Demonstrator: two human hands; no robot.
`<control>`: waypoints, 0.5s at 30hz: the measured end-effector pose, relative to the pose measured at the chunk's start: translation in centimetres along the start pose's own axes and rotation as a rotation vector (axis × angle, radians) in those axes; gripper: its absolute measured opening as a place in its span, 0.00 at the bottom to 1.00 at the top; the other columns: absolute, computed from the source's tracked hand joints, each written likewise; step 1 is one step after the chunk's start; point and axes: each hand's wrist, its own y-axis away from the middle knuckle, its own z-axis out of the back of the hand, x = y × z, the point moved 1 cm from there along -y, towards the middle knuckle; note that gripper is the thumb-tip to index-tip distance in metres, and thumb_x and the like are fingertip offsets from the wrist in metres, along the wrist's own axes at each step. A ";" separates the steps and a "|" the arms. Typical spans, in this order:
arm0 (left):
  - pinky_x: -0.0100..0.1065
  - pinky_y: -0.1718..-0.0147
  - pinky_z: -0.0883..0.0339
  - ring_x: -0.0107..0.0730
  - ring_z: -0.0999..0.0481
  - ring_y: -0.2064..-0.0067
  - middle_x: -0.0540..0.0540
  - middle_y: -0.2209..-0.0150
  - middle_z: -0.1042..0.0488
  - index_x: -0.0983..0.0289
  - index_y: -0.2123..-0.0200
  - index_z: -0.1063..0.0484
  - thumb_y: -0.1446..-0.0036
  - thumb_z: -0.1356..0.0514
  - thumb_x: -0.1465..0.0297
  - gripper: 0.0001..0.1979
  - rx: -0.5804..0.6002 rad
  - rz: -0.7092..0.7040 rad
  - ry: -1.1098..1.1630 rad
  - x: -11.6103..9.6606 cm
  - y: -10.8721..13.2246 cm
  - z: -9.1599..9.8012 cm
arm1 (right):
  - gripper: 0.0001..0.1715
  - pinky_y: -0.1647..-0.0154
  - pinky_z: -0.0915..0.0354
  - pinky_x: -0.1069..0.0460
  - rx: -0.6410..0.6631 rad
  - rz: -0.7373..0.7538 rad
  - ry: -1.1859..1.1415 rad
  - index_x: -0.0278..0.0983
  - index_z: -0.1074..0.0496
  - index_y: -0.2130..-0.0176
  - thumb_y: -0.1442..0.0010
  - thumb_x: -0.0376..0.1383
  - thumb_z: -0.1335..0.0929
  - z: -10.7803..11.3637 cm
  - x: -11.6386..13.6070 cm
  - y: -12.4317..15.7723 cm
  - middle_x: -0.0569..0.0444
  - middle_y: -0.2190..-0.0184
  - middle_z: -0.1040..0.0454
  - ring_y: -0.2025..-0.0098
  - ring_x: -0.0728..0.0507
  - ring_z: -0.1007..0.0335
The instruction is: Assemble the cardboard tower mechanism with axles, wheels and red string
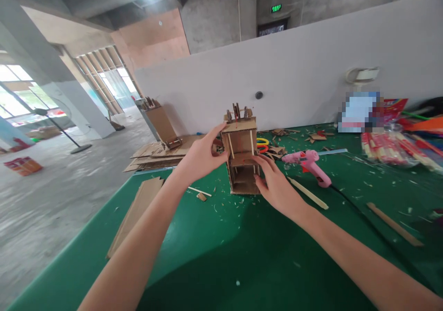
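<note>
A small cardboard tower model [241, 156] stands upright on the green table [221, 251], with thin wooden sticks along its open front and small pieces on top. My left hand [200, 156] grips its upper left edge, thumb and fingers closed on the top panel. My right hand [275, 184] holds the lower right side, fingers pressed against the front frame. Both forearms reach in from the bottom of the view.
A pink glue gun [309, 165] lies right of the model, its black cord trailing right. Wooden sticks [308, 193], cardboard scraps and shavings litter the table. Flat cardboard sheets [136, 209] lie at the left edge. Packets of sticks [391, 147] sit at right. A white partition stands behind.
</note>
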 end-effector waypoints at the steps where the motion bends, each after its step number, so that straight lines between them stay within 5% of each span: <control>1: 0.33 0.69 0.33 0.29 0.28 0.71 0.54 0.62 0.27 0.54 0.38 0.50 0.47 0.43 0.68 0.34 -0.025 -0.015 -0.008 0.0 -0.1 -0.1 | 0.27 0.45 0.38 0.41 -0.015 0.004 -0.010 0.39 0.46 0.41 0.40 0.30 0.42 0.0 0.0 -0.1 0.43 0.42 0.44 0.42 0.40 0.41; 10: 0.32 0.64 0.32 0.33 0.28 0.59 0.59 0.53 0.32 0.58 0.41 0.44 0.43 0.46 0.67 0.26 -0.218 -0.082 0.050 0.1 -0.8 -1.0 | 0.26 0.55 0.31 0.42 -0.122 -0.046 -0.088 0.41 0.44 0.41 0.39 0.34 0.40 0.4 0.2 -0.4 0.45 0.46 0.36 0.52 0.41 0.32; 15: 0.40 0.53 0.34 0.47 0.41 0.41 0.59 0.39 0.47 0.55 0.41 0.49 0.46 0.41 0.65 0.31 -0.165 -0.098 0.153 0.7 -0.6 -1.2 | 0.26 0.57 0.30 0.42 -0.128 -0.054 -0.107 0.41 0.44 0.42 0.39 0.34 0.40 0.2 0.3 -0.3 0.45 0.45 0.36 0.51 0.40 0.32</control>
